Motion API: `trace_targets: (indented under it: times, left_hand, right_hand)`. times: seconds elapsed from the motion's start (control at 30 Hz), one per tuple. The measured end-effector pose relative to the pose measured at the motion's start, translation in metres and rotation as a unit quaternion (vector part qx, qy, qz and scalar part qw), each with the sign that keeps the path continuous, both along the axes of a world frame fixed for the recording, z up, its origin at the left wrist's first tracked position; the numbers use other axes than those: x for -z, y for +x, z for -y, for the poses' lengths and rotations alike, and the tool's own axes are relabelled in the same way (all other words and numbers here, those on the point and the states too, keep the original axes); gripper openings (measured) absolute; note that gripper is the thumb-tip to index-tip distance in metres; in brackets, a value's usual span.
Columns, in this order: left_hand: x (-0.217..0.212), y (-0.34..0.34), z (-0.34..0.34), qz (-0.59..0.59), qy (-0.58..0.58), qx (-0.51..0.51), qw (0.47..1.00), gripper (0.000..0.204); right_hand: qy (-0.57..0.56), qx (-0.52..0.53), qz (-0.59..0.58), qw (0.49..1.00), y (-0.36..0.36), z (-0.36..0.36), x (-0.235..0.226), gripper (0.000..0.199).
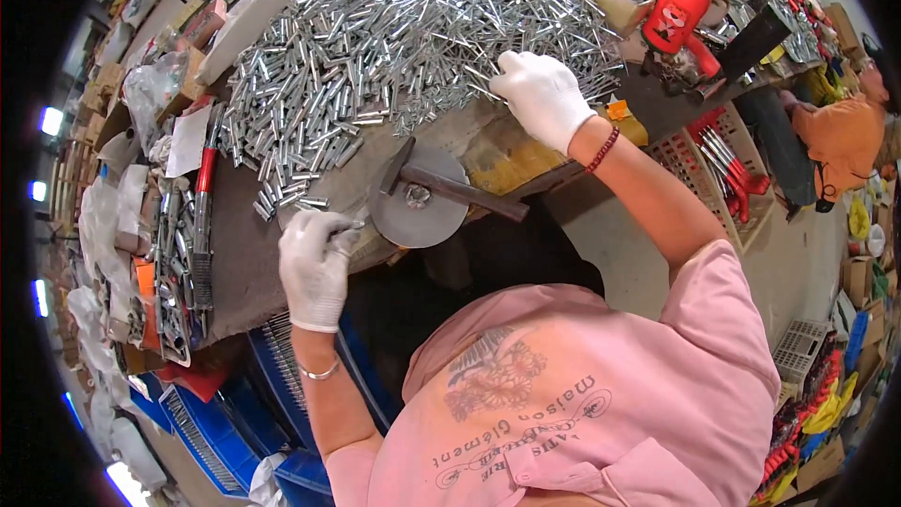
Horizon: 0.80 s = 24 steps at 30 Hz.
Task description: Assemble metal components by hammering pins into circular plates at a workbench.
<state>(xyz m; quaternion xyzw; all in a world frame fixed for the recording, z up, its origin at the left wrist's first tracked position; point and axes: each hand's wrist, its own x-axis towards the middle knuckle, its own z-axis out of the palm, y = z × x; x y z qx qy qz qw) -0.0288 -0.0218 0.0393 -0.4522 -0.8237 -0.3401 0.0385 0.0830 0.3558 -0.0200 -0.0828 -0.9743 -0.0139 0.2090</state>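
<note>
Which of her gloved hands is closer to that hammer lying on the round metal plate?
Probably the left hand: it sits beside the plate where the hammer lies. The right hand is up in the pile of metal pins.

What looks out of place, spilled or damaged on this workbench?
Nothing looks damaged. The silver metal pieces lie in a loose, sprawling heap across the bench, with a few strays near the round metal disc. A hammer rests across that disc. The right hand reaches into the heap; the left hand pinches one piece.
</note>
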Motion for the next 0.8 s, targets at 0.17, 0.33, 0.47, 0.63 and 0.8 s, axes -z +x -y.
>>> trace_targets:
  times: [0.17, 0.33, 0.47, 0.63, 0.8]
  left_hand:
    - [0.013, 0.019, -0.021, 0.033, -0.011, 0.013, 0.999, 0.011]
    - [0.018, 0.024, -0.028, 0.008, 0.003, 0.03, 1.0, 0.016]
    - [0.024, 0.022, -0.022, 0.067, 0.02, 0.012, 0.998, 0.017]
    - [0.032, 0.018, -0.021, 0.067, 0.02, 0.027, 0.997, 0.014]
    - [0.031, 0.022, -0.021, 0.066, 0.035, 0.036, 0.997, 0.013]
  right_hand:
    - [0.004, -0.074, -0.012, 0.997, 0.005, 0.006, -0.012, 0.006]
    - [-0.035, -0.096, -0.041, 0.994, 0.024, 0.018, -0.014, 0.009]
    - [-0.012, -0.136, -0.049, 0.989, 0.035, 0.021, -0.012, 0.009]
    - [-0.391, -0.075, -0.098, 0.912, 0.044, 0.078, -0.049, 0.007]
    - [-0.369, -0.178, -0.02, 0.912, 0.043, 0.134, -0.036, 0.011]
